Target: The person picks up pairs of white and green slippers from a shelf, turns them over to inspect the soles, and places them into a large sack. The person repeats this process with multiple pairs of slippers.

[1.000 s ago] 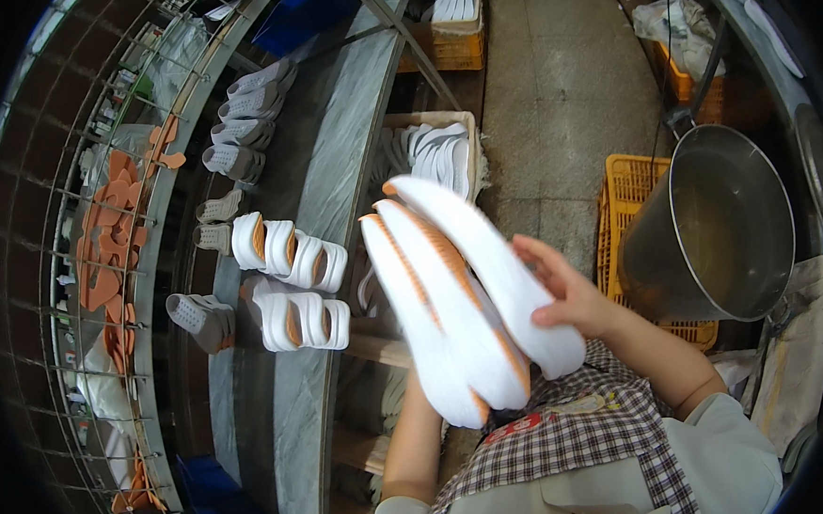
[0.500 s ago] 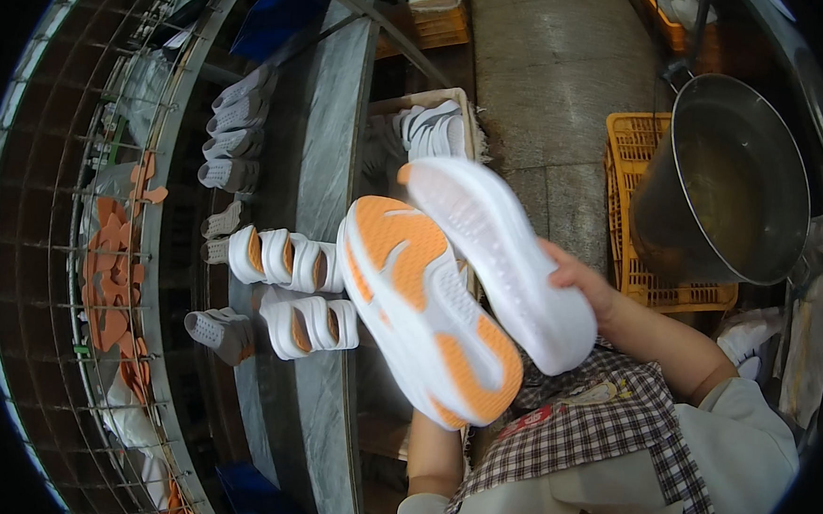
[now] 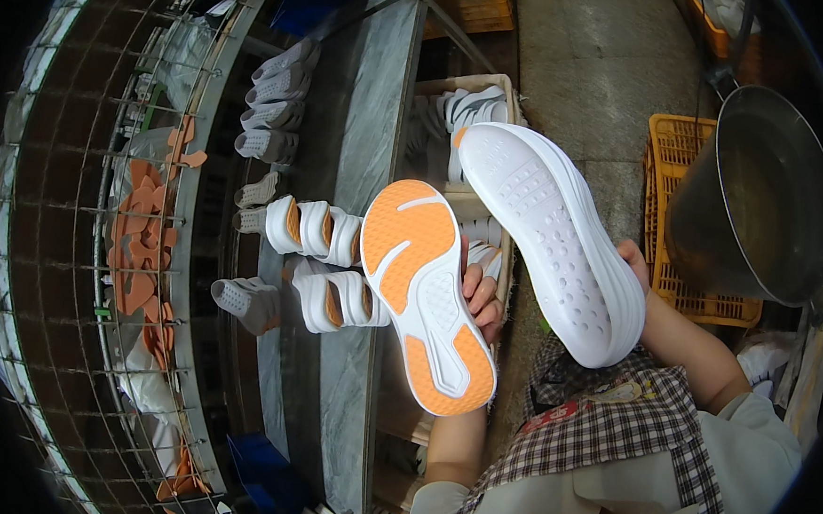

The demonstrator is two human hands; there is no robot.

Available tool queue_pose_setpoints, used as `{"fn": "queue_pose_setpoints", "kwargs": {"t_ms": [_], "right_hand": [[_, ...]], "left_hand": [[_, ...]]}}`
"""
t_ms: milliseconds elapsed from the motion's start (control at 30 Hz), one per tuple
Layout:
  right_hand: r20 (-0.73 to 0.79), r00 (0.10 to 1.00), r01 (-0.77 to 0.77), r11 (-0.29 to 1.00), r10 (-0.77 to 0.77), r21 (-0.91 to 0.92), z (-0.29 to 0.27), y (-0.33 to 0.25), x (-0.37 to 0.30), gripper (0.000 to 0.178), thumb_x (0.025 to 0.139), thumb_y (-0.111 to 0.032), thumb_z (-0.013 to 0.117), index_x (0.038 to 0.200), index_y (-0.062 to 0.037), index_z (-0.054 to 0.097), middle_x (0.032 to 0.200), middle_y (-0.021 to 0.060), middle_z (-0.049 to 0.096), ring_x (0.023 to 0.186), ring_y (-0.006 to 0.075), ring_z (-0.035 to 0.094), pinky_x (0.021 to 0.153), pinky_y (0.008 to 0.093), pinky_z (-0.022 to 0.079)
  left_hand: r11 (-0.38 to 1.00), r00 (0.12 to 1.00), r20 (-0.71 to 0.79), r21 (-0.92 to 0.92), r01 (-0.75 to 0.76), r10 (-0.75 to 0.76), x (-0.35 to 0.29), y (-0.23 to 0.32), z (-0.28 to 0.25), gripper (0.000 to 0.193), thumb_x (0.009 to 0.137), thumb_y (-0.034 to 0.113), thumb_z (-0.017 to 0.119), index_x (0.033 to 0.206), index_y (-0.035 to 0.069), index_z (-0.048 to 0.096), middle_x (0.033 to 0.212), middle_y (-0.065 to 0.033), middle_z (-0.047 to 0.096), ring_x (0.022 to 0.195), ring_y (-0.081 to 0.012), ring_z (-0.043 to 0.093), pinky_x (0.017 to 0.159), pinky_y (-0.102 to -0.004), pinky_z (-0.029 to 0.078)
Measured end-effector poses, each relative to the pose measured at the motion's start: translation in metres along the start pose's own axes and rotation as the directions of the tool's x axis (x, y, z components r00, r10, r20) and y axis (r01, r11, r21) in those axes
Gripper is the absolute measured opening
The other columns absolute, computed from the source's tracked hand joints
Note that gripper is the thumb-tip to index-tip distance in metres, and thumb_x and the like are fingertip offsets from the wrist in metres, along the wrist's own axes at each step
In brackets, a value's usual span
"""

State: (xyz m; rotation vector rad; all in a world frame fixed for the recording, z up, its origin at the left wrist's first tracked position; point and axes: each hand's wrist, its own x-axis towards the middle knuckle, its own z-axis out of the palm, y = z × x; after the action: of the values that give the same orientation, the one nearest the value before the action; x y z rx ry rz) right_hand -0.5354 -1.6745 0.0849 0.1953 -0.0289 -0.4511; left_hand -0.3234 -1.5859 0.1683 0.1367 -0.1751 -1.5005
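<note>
My left hand (image 3: pixel 484 297) is closed around the edge of a white shoe sole (image 3: pixel 431 291) with orange tread patches, its bottom turned up. Most of that palm is hidden behind the sole. Just right of it, my right hand (image 3: pixel 632 267) grips a second white shoe sole (image 3: pixel 550 232) by its outer edge near the heel. This one shows its hollow inner face with small round dimples, and a bit of orange at the toe. The two soles are held apart, side by side. Left of them, several white and orange soles (image 3: pixel 324 230) stand in rows on the shelf.
A wire mesh rack (image 3: pixel 55 235) with orange cut pieces (image 3: pixel 140 231) runs along the left. Grey perforated soles (image 3: pixel 275 98) line the narrow grey bench (image 3: pixel 368 113). Beyond my hands is a box of white soles (image 3: pixel 482 106). A large metal pot (image 3: pixel 755 193) stands by yellow crates (image 3: pixel 672 160) at right.
The two soles have moved apart. The left one has turned its tread more squarely up, and the right one has shifted right and rolled to show its inner face. The whole view has shifted slightly.
</note>
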Motion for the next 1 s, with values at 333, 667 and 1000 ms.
{"fn": "queue_pose_setpoints", "kwargs": {"t_ms": [333, 667, 1000], "right_hand": [[0.033, 0.994, 0.105, 0.855, -0.103, -0.508, 0.008, 0.012, 0.019, 0.085, 0.067, -0.016, 0.052, 0.144, -0.0035, 0.019, 0.134, 0.0211, 0.043, 0.12, 0.0303, 0.05, 0.101, 0.0421, 0.043], [-0.084, 0.989, -0.145, 0.762, 0.118, -0.632, 0.009, 0.012, 0.062, 0.109, 0.071, -0.046, 0.077, 0.146, -0.0135, 0.005, 0.141, 0.0169, 0.033, 0.128, 0.0272, 0.041, 0.101, 0.0465, 0.044], [-0.07, 0.992, -0.124, 0.796, 0.102, -0.593, 0.005, 0.01, 0.077, 0.108, 0.07, -0.046, 0.077, 0.146, -0.0117, 0.009, 0.136, 0.0174, 0.041, 0.119, 0.0252, 0.052, 0.091, 0.0413, 0.053]], "left_hand": [[0.849, 0.901, -0.394, 0.525, 0.059, 0.181, 0.004, 0.0, -0.004, 0.052, 0.092, 0.023, 0.055, 0.137, 0.004, 0.035, 0.123, -0.0129, 0.051, 0.111, -0.0237, 0.051, 0.089, -0.0349, 0.049], [-0.02, 0.919, -0.215, 0.972, 0.235, 0.33, 0.013, 0.014, 0.026, 0.084, 0.083, 0.012, 0.068, 0.144, -0.002, 0.013, 0.145, -0.0211, 0.026, 0.134, -0.0301, 0.028, 0.11, -0.0392, 0.023], [-0.712, 0.685, 0.207, 0.098, 0.696, 0.698, 0.055, 0.207, 0.057, 0.11, 0.06, 0.038, 0.085, 0.146, 0.016, 0.02, 0.135, -0.0255, 0.03, 0.119, -0.0449, 0.043, 0.098, -0.0558, 0.034]]}}
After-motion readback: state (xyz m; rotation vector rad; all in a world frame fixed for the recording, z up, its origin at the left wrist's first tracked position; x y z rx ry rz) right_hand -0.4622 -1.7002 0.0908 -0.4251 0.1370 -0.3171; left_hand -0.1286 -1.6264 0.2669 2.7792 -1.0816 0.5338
